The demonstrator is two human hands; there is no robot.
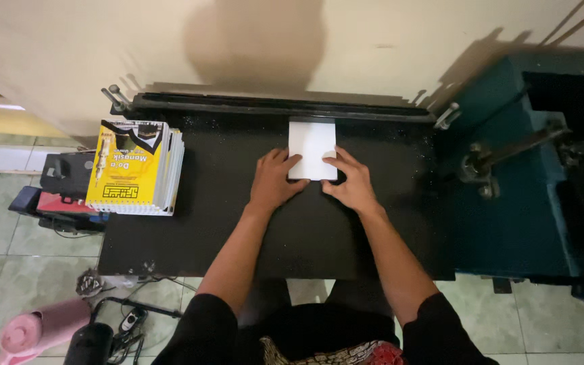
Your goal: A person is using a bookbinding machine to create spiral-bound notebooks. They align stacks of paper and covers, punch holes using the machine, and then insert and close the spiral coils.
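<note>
**Two hands steady a white paper stack against the back bar**

The left hand (275, 181) lies flat and unclenched on the black tabletop (224, 223), just left of centre in the frame, its fingertips resting on the lower left corner of a white paper stack (312, 145). The right hand (349, 182) mirrors it, spread and relaxed, with its fingers touching the lower right corner and right edge of the same stack. Neither hand grips anything; both press lightly from the sides and front.

The white paper stack sits upright in the picture, a little above the middle of the frame, its far edge butted against a long dark metal bar (278, 107) that runs across the back of the tabletop. Short silver pegs stick out at both ends of that bar.

On the left end of the tabletop, well apart from the hands, lies a pile of spiral-bound booklets (135, 167) with a yellow and black cover on top. Beyond the right end of the tabletop stands a teal machine body (508, 203) with a dark lever (508, 150) angled across it.

Below the tabletop the floor is pale green tile. At the lower left of the frame lie a pink bottle-shaped object (35, 331) and a tangle of black cables (126, 318). Behind everything rises a cream wall (386, 47), with the person's shadow cast on it.
</note>
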